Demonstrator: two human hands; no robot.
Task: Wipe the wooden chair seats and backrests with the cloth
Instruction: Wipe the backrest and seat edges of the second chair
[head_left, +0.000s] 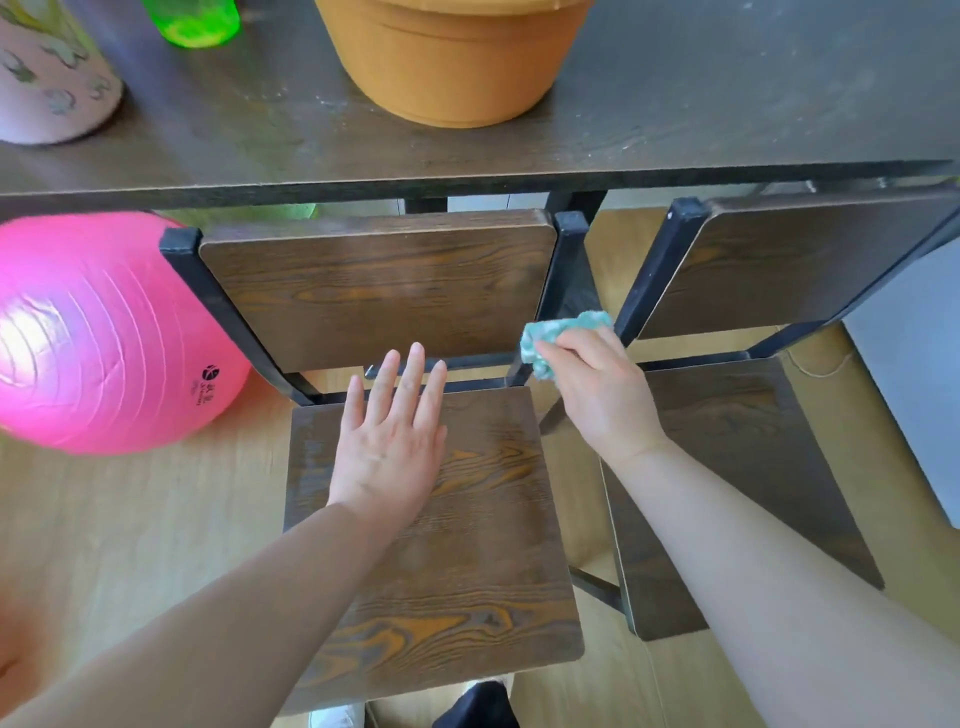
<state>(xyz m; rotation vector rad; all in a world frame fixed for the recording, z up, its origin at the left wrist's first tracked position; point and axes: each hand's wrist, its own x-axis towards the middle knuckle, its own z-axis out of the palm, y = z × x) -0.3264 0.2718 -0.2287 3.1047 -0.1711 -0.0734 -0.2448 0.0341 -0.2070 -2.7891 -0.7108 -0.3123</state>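
Observation:
Two dark wooden chairs with black metal frames face a table. The nearer chair's seat (467, 561) fills the centre, and its backrest (374, 280) stands behind it. My left hand (389, 441) lies flat on that seat with straight, spread fingers. My right hand (597, 384) grips a crumpled teal cloth (558, 332) beside the right post of that backrest, at its lower right corner. The second chair's seat (737, 467) and backrest (800, 260) are to the right, partly covered by my right forearm.
A dark table (675, 114) runs across the top with an orange tub (447, 57), a green bottle (192, 21) and a pink patterned container (47, 73) on it. A big pink exercise ball (98, 332) sits left of the chair. Light wood floor lies around; a grey surface (914, 389) stands at right.

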